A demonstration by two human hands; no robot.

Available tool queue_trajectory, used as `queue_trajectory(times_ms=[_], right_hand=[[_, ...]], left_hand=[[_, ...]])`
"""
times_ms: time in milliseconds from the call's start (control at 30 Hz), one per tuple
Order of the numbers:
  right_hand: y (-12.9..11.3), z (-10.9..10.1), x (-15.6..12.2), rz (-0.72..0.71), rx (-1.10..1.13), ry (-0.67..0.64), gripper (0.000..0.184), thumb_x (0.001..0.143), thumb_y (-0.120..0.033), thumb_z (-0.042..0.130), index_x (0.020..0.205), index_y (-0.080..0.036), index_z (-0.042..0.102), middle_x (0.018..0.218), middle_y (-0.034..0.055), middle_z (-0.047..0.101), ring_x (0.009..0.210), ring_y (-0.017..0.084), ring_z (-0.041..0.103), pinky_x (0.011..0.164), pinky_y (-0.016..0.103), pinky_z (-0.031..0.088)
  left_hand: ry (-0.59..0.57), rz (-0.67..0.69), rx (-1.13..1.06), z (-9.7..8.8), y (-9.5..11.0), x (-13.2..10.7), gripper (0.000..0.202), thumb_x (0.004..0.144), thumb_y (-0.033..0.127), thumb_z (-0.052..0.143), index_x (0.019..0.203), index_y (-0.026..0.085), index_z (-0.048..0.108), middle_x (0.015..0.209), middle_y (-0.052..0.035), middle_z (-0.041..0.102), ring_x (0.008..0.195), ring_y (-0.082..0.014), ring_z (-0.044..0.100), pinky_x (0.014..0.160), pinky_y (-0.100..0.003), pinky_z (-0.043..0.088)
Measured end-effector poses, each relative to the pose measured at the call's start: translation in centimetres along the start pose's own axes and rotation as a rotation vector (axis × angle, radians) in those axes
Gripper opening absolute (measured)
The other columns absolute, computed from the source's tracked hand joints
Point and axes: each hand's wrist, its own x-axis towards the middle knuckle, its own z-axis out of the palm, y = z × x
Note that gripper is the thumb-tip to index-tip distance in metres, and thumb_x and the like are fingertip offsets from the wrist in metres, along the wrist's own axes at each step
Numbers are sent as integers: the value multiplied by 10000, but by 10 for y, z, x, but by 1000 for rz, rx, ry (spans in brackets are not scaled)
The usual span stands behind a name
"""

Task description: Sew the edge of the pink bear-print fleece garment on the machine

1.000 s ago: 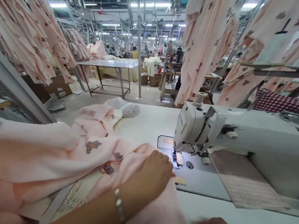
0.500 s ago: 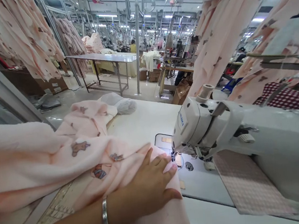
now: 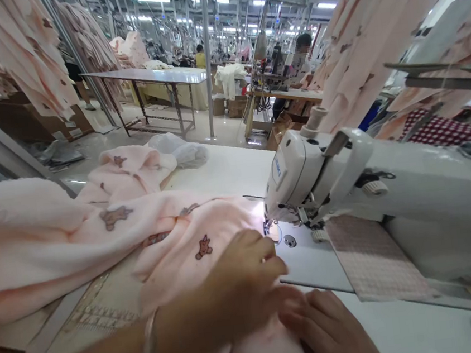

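Pale pink plush fabric (image 3: 174, 273) printed with brown bears spreads over the left of the sewing table and runs under the presser foot of a white sewing machine (image 3: 297, 170). My left hand (image 3: 249, 270), a silver bangle on its wrist, is curled closed at the fabric's right edge, just in front of the needle. Close below it, my right hand (image 3: 327, 324) has its fingers bent together on the same edge. Both hands grip the fabric; the fingertips are partly hidden and slightly blurred.
A pink checked cloth piece (image 3: 370, 258) hangs at the machine's bed. Clear plastic (image 3: 186, 151) lies at the table's back edge. Pink printed fabric (image 3: 380, 32) hangs at the right. Beyond stand a long table (image 3: 153, 77), a metal post (image 3: 209, 61) and a person (image 3: 304, 57) at another machine.
My left hand, spread flat on the fabric before, has curled closed on its edge. My right hand has come in from below. The fabric has shifted and the view has tilted slightly down.
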Motion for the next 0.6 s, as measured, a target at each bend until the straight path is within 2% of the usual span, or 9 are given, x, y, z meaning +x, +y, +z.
queue_trajectory(times_ms=[33, 100, 167, 200, 267, 333, 433, 600], right_hand=[[-3, 1, 1, 23, 32, 36, 171, 882, -145, 398, 909, -150, 567, 801, 27, 665, 636, 155, 509, 550, 303, 363], [-9, 1, 0, 100, 86, 58, 121, 838, -128, 450, 815, -181, 557, 738, -1, 632, 621, 143, 489, 556, 297, 332], [-12, 0, -2, 142, 125, 42, 110, 800, -99, 485, 782, -189, 547, 705, -10, 604, 636, 139, 478, 573, 295, 325], [-12, -2, -3, 135, 151, 38, 124, 792, -80, 474, 799, -179, 548, 698, -1, 595, 649, 143, 474, 583, 297, 330], [-12, -5, -3, 91, 228, 25, 192, 776, -24, 414, 848, -145, 545, 719, 27, 592, 680, 150, 465, 603, 306, 347], [-12, -9, -4, 52, 297, 4, 235, 748, 8, 382, 863, -124, 539, 820, 63, 607, 718, 153, 453, 627, 314, 369], [-13, -10, -5, 2, 328, -25, 255, 714, 8, 404, 890, -114, 543, 959, 97, 601, 769, 161, 443, 656, 324, 394], [-17, -10, -6, -44, 296, -48, 251, 720, 26, 425, 877, -121, 554, 849, 58, 626, 714, 144, 451, 627, 306, 388]], left_hand=[[52, -91, -34, 3, 20, -8, 123, 832, 240, 540, 897, 147, 587, 784, -39, 548, 762, -181, 494, 779, -343, 439], [143, -138, 49, 12, 55, -25, 306, 825, 200, 523, 1125, 144, 504, 890, -61, 552, 802, -194, 523, 875, -411, 422], [179, -160, 133, 22, 73, -39, 424, 838, 250, 506, 1230, 113, 417, 947, -100, 546, 842, -230, 541, 920, -485, 394], [164, -171, 140, 26, 76, -44, 440, 849, 267, 486, 1243, 94, 397, 950, -114, 546, 857, -244, 545, 919, -499, 397], [119, -171, 94, 30, 71, -51, 349, 871, 208, 412, 1195, 78, 426, 893, -102, 553, 831, -234, 553, 910, -485, 421], [66, -150, 54, 28, 62, -57, 243, 864, 88, 349, 1048, 119, 505, 834, -62, 546, 787, -196, 551, 932, -469, 420], [24, -110, 30, 22, 55, -64, 223, 856, 49, 331, 865, 145, 532, 854, -54, 541, 830, -185, 547, 971, -461, 401], [-19, -55, 42, 22, 56, -72, 186, 848, 71, 372, 858, 141, 544, 917, -66, 550, 946, -204, 529, 1028, -459, 343]])
